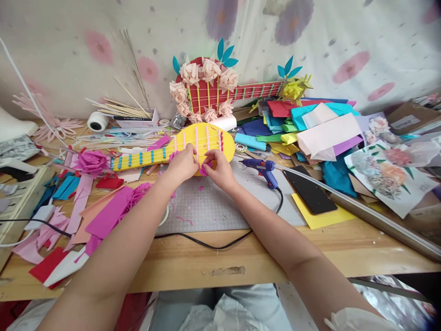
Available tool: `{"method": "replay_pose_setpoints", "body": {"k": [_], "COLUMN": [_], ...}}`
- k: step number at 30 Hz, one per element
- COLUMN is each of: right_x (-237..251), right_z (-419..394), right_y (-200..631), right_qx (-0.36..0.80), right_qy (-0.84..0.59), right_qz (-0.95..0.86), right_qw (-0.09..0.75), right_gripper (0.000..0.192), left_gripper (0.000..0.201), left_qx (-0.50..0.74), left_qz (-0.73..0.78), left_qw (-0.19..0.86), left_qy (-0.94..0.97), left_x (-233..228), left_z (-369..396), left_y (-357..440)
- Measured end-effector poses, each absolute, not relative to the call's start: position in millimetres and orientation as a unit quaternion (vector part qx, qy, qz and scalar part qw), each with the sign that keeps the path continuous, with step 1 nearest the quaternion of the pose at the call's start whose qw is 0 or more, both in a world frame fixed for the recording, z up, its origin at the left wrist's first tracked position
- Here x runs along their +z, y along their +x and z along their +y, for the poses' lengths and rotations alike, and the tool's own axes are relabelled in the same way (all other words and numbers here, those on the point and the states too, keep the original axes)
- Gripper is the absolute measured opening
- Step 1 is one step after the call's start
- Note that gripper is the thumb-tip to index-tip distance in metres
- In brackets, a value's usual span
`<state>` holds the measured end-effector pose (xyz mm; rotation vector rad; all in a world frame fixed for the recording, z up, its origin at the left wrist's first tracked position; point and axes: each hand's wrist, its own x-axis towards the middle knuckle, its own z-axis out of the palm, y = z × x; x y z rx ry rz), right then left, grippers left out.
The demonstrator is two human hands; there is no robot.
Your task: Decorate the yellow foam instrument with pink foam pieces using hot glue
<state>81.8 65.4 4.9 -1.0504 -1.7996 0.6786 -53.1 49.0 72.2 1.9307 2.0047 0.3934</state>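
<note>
1. The yellow paper guitar point(179, 149) lies flat toward the back middle of the wooden table point(344, 248). Its long axis runs nearly parallel to the front edge. The round body is on the right, and the neck with blue frets points left, tilted slightly toward me.
2. My left hand point(182, 163) rests on the body's near edge, with its fingers curled together against the yellow paper.
3. My right hand point(218, 171) is just beside it. Its fingertips are pinched on a small pink paper piece point(204, 169) at the body's lower rim.
4. The body overhangs the back edge of the grey cutting mat point(206, 207), which lies in front of it.
5. A pink paper rose point(91, 161) sits at the neck's left tip.
6. A blue glue gun point(262, 168) lies just right of the body, nozzle pointing left.
7. A black phone point(309, 191) rests on yellow paper beyond the gun.
8. A red paper guitar point(220, 92) with pale flowers leans against the back wall.
</note>
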Motion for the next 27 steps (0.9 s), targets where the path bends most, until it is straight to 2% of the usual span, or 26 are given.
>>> {"method": "replay_pose_setpoints", "body": {"k": [4, 19, 27], "right_x": [4.3, 8.3, 8.0], "right_z": [65.9, 63.2, 63.2], "right_y": [82.1, 82.8, 83.2], "right_qx": [0.27, 0.269, 0.267], "right_qy": [-0.424, -0.425, -0.421], "right_qz": [-0.731, -0.735, -0.736], "right_qw": [0.461, 0.455, 0.458], "right_gripper": [0.025, 0.023, 0.023], "left_gripper": [0.036, 0.034, 0.031], "left_qx": [0.113, 0.142, 0.166], "left_qz": [0.705, 0.695, 0.693], "left_qw": [0.155, 0.175, 0.264], "left_qy": [0.682, 0.683, 0.65], "left_x": [70.4, 61.8, 58.3], "left_z": [49.4, 53.6, 53.8], "left_y": [-50.7, -55.0, -54.9]}}
